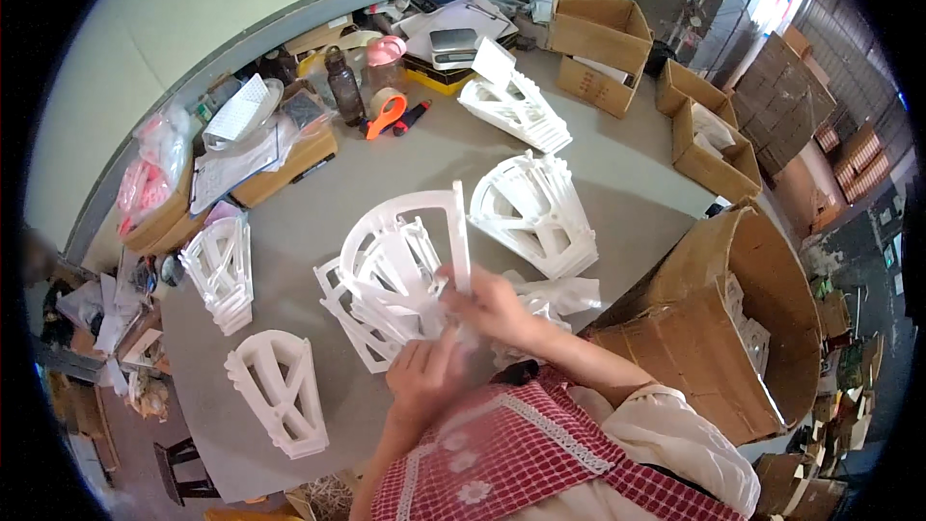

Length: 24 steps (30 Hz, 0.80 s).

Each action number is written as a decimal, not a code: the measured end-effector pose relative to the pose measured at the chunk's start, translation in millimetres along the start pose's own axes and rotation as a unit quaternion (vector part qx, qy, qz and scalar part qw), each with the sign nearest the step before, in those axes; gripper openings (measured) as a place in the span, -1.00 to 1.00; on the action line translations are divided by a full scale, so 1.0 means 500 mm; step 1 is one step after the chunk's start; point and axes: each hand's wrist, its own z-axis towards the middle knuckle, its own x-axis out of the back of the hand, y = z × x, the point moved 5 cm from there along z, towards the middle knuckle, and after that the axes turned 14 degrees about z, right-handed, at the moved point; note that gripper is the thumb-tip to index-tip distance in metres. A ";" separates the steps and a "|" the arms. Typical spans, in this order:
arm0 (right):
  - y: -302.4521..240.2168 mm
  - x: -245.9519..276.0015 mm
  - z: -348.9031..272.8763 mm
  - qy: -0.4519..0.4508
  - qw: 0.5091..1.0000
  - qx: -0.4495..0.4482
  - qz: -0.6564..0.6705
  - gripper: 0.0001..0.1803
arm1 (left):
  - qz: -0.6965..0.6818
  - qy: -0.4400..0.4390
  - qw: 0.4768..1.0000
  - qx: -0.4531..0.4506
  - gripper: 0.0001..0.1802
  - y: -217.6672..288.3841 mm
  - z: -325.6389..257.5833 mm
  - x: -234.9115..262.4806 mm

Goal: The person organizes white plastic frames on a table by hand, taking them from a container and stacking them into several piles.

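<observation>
A white plastic fan-shaped frame point(460, 222) with a curved rim and a straight side stands tilted in front of me. My right hand point(489, 307) is closed around the lower part of its straight side. Close below, my left hand point(422, 378) has its fingers curled together at the frame's narrow end; what they pinch is hidden, and the spot is slightly blurred. Behind and to the left of the held frame lies a loose pile of similar white frames point(374, 336). A crumpled clear plastic bag point(569, 297) lies just beyond my right wrist.
Stacks of white frames lie at left point(220, 275), front left point(280, 391), right point(540, 212) and far side point(516, 106) of the grey table point(318, 260). A big open carton point(666, 309) stands right. Tape point(386, 114), a brown bottle point(342, 85) and a scale point(453, 48) sit at the back.
</observation>
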 end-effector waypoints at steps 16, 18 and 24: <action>0.196 0.425 0.119 0.206 0.835 -0.097 -0.501 -0.83 | 0.057 -0.205 0.906 0.365 -0.68 -0.224 -0.167 -0.120; 0.195 0.433 0.112 0.212 0.822 -0.091 -0.521 -0.82 | 0.028 -0.218 0.895 0.389 -0.69 -0.225 -0.166 -0.126; 0.164 0.409 0.083 0.225 0.792 -0.028 -0.567 -0.70 | 0.036 -0.266 0.870 0.415 -0.60 -0.219 -0.152 -0.128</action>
